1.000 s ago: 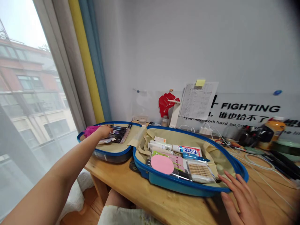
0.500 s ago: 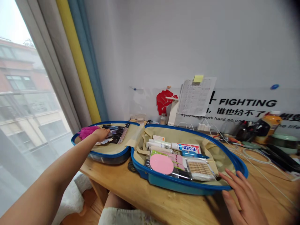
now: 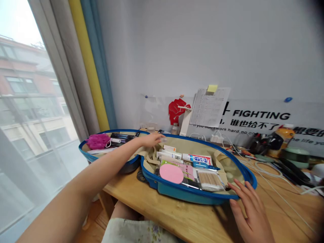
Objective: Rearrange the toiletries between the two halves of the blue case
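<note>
An open blue suitcase (image 3: 192,197) lies on the wooden worktop (image 3: 177,219), its two beige-lined halves side by side, long axis running left to right along the wall. The left hand (image 3: 152,139) reaches over the hinge between the halves, fingers pinching a small pale item too blurred to name. The right hand (image 3: 249,216) lies flat and spread, holding nothing, against the near right rim. Bare wood runs along the front edge; cables (image 3: 273,175) crowd the right.
</note>
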